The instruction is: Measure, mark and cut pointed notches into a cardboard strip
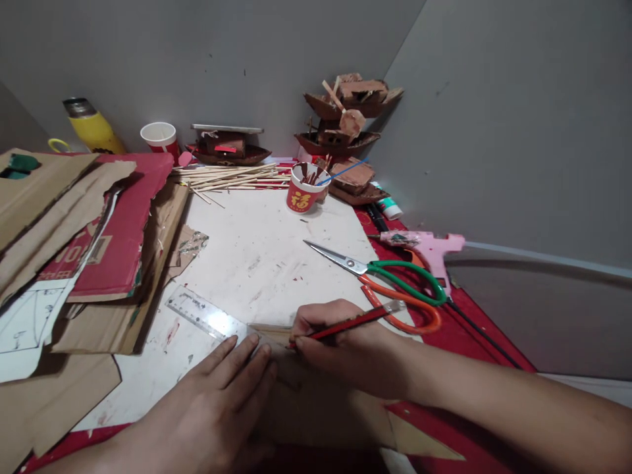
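Observation:
My left hand (212, 401) lies with its fingers outstretched, pressing a clear ruler (202, 313) down onto a piece of brown cardboard (326, 421). The ruler's right end is under my fingertips. A red and black pencil (353, 321) is pinched in my right hand (336, 336), its tip at the cardboard near the ruler. The lower part of the cardboard is in shadow. Just beyond my right hand lie scissors (353, 263) with one green and one orange handle, on a stained white board (247, 243).
Torn cardboard sheets (113, 250) are piled at left. Behind stand a red paper cup (302, 197), thin wooden sticks (227, 174), a small brown model boat (227, 150) and more boats (340, 138) stacked at the wall. A pink glue gun (429, 247) lies right; a yellow bottle (93, 128) leans back left.

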A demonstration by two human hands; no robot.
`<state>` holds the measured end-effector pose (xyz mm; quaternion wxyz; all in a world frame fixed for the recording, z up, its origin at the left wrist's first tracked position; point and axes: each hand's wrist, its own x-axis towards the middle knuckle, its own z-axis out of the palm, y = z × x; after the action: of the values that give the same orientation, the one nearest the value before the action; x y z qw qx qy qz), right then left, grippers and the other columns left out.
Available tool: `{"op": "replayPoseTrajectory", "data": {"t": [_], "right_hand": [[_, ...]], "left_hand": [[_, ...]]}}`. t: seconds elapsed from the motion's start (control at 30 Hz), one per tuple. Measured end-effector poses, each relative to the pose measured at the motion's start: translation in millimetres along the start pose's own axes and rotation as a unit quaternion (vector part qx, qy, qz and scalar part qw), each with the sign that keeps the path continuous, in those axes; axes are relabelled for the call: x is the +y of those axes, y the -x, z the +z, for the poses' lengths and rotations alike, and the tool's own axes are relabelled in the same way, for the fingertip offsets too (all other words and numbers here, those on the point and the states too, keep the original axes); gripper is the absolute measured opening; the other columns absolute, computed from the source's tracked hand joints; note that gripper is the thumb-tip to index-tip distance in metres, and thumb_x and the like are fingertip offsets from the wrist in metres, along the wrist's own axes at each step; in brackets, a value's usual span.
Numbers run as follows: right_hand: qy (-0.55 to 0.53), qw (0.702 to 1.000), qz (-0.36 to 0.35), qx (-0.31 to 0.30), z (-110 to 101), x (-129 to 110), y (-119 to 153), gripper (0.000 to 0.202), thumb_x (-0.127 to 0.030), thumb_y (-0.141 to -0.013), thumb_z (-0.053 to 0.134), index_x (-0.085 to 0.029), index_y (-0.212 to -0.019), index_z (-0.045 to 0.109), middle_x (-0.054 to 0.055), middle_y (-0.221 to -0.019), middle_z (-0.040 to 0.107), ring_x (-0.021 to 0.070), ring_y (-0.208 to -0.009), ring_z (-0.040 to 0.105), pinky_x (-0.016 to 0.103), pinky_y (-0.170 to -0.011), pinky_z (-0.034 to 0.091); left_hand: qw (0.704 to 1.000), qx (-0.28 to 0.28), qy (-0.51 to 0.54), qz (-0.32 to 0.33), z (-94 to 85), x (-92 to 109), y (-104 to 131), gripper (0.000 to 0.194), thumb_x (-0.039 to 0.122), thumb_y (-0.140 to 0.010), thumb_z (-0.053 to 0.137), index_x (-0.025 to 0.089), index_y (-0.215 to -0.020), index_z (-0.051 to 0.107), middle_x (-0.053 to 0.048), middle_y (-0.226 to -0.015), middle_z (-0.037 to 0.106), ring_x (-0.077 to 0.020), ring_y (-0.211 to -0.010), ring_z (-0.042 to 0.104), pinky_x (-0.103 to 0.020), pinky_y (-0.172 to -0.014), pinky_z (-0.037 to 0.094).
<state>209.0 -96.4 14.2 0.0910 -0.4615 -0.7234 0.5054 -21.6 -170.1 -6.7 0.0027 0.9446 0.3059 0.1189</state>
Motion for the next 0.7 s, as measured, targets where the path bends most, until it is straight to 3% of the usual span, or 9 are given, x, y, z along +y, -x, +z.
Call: {"op": "replayPoseTrajectory", "data": {"t": [0.1, 0.27, 0.57, 0.7], "right_hand": [[0.036, 0.999, -0.017, -0.002, -1.5, 3.0, 7.9, 0.014, -0.019, -0.079, 0.049, -0.017, -0.067, 0.056, 0.000, -0.061, 0.056, 0.0122, -0.057, 0.043, 0.024, -0.050, 0.033], [0.064, 0.994, -0.078, 0.046, 2.1, 8.2, 17.0, 0.016, -0.015, -0.079, 0.049, -0.017, -0.066, 0.058, -0.001, -0.058, 0.058, 0.0106, -0.053, 0.046, 0.022, -0.050, 0.033], [0.048, 0.995, -0.084, 0.038, 5.1, 21.4, 34.2, 0.015, -0.017, -0.088, 0.053, -0.018, -0.078, 0.064, -0.001, -0.066, 0.063, 0.0112, -0.058, 0.050, 0.022, -0.054, 0.038], [-0.011, 0.993, -0.065, 0.101, 2.4, 17.4, 41.7, 0.017, -0.021, -0.092, 0.053, -0.019, -0.083, 0.067, 0.000, -0.066, 0.066, 0.0130, -0.057, 0.056, 0.023, -0.050, 0.041]], "left_hand": [[1.000, 0.011, -0.009, 0.001, -2.2, -0.3, -1.9, 0.053, 0.047, -0.092, 0.060, 0.008, -0.127, 0.064, -0.014, -0.130, 0.067, -0.0321, -0.119, 0.062, -0.041, -0.098, 0.054], [1.000, 0.008, -0.008, -0.002, -1.6, -0.6, -3.7, 0.051, 0.047, -0.093, 0.060, 0.009, -0.126, 0.065, -0.014, -0.130, 0.068, -0.0310, -0.120, 0.062, -0.041, -0.100, 0.053], [1.000, 0.019, -0.016, -0.003, -2.3, 0.7, -2.2, 0.049, 0.047, -0.094, 0.056, 0.009, -0.124, 0.066, -0.013, -0.127, 0.069, -0.0298, -0.118, 0.063, -0.040, -0.100, 0.053], [0.999, 0.022, -0.038, 0.009, 1.2, 2.2, -1.2, 0.045, 0.043, -0.100, 0.046, 0.012, -0.124, 0.067, -0.010, -0.127, 0.070, -0.0278, -0.117, 0.064, -0.037, -0.096, 0.055]]}}
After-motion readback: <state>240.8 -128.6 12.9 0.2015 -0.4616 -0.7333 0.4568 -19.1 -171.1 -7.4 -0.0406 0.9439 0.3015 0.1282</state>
